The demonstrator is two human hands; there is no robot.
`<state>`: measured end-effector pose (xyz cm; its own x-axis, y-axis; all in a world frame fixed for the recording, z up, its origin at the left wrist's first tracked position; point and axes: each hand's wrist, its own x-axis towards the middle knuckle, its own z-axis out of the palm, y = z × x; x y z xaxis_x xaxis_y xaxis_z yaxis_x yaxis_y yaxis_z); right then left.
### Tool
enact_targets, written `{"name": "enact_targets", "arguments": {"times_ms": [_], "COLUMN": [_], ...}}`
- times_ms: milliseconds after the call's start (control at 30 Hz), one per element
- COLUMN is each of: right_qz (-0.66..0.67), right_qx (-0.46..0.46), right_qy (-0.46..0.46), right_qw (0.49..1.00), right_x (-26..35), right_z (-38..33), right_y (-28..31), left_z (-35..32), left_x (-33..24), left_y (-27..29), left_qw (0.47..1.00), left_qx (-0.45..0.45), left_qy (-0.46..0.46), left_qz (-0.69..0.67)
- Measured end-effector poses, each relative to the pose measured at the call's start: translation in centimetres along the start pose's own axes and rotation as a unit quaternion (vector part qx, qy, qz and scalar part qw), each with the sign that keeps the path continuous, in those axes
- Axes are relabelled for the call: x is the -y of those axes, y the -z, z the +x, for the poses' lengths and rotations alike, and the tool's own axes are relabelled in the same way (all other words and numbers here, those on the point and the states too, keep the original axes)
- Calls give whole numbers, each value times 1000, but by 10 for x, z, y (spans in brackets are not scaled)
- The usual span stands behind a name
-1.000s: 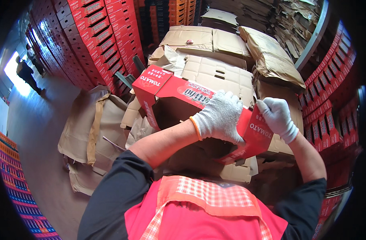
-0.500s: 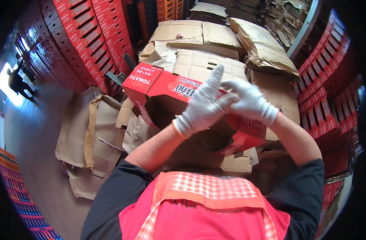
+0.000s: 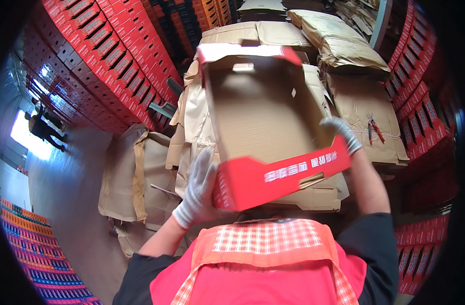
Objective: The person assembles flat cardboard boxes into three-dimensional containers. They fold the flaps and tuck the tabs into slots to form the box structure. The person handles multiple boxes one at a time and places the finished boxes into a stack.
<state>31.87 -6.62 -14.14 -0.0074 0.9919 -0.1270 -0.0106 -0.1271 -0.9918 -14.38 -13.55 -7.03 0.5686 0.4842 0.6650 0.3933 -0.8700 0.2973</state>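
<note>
A red printed cardboard box (image 3: 263,122), brown inside, is held up in front of me, its open side facing me. My left hand (image 3: 198,185), in a whitish glove, presses its palm to the near left corner with the fingers stretched upward along the outside. At the right wall, my right hand (image 3: 342,133), gloved too, has its fingertips over the rim. The box's near end wall, with a hand slot, is closest to my apron. Under the box lies a pile of flat brown cardboard (image 3: 313,195), mostly hidden by it.
Red-and-black-handled pliers (image 3: 375,129) lie on a brown paper-wrapped bundle at right. Tall stacks of red boxes (image 3: 108,43) rise at left, and more red boxes (image 3: 420,122) at right. A wrapped cardboard bundle (image 3: 125,178) stands at left. Two people (image 3: 44,127) are far off left.
The box has been turned so its brown inside faces me. My hands have moved apart, from together above it to its near left corner and right wall. The pliers now show fully.
</note>
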Motion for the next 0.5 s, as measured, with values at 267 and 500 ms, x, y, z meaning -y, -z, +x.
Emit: {"name": "enact_targets", "arguments": {"times_ms": [267,500], "right_qz": [-113,-332], "right_qx": [-177,-155], "right_qy": [81,313], "right_qw": [974,877], "right_x": [-54,128], "right_z": [-21,-132], "right_y": [9,-65], "left_z": [125,137], "left_x": [-57,-78], "left_y": [-96,-162], "left_qw": [980,955], "left_qx": [10,-156], "left_qy": [-151,-143], "left_qz": [-132,-205]}}
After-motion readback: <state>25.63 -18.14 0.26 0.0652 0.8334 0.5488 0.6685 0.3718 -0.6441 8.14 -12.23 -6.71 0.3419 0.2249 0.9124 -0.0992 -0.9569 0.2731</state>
